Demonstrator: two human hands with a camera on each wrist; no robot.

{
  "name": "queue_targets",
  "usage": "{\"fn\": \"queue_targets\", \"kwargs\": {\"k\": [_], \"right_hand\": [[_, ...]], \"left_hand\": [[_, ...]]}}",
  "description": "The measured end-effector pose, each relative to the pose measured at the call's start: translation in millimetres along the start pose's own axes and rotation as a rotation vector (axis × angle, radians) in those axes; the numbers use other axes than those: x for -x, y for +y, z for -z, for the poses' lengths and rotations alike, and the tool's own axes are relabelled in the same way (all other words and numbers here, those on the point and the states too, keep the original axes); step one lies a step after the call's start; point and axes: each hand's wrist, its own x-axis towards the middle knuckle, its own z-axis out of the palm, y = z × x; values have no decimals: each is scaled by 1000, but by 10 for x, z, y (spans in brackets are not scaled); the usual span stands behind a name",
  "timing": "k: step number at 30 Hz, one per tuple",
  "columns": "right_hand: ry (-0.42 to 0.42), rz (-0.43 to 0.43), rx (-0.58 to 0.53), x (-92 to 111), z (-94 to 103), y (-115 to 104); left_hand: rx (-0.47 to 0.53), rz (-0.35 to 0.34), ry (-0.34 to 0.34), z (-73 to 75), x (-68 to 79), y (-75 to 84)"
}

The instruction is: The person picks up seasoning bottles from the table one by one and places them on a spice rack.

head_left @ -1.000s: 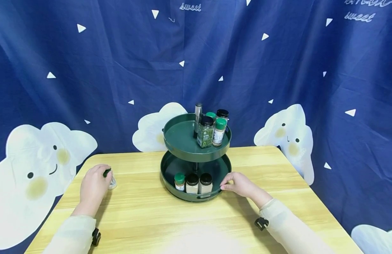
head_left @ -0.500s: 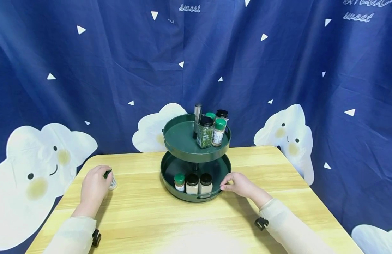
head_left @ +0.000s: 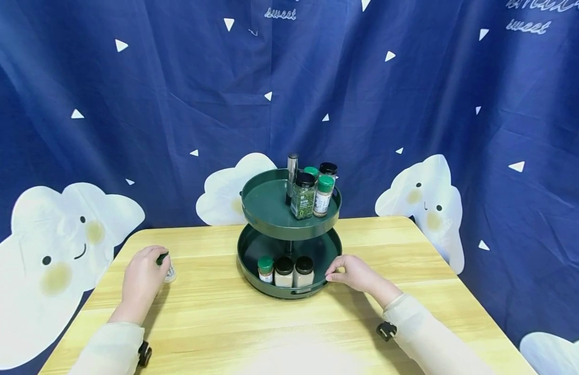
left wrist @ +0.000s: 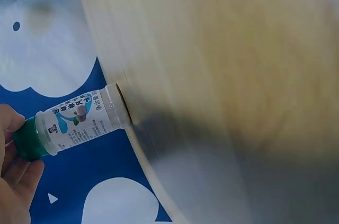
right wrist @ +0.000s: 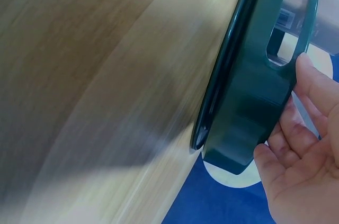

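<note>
My left hand (head_left: 143, 278) pinches a spice bottle (left wrist: 79, 119) by its green cap (left wrist: 30, 139) at the table's left side. The bottle has a white label and a clear base, which is right at the tabletop in the left wrist view. My right hand (head_left: 356, 272) holds the rim of the lower tray (right wrist: 243, 113) of a dark green two-tier rack, beside its handle slot. On that tray stand a green-capped jar (head_left: 266, 269) and two black-capped jars (head_left: 284, 272) of pale powder. The upper tray (head_left: 266, 219) sits above on a central post.
The upper tray carries a black-capped jar of green herbs (head_left: 303, 197), a green-capped bottle (head_left: 323, 197), more capped bottles behind and a tall silver-and-black cylinder (head_left: 292, 177). Behind the wooden table (head_left: 214, 317) hangs a blue curtain (head_left: 176, 78) with clouds.
My left hand and the spice bottle have shifted slightly to the right and nearer to me. The right hand stays on the tray's rim, and the rack looks unmoved.
</note>
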Motion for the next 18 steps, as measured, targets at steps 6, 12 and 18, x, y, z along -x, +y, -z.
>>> {"fn": "queue_targets", "kwargs": {"k": [6,12,18], "right_hand": [[2,-2,4,-3,-14,17],[6,-5,9,-4,-14,13],[6,2,-11,0,-14,15]], "left_hand": [[6,-19,10,0,13,43],[13,-25,12,17,15,97],[20,-46,34,15,5,144]]}}
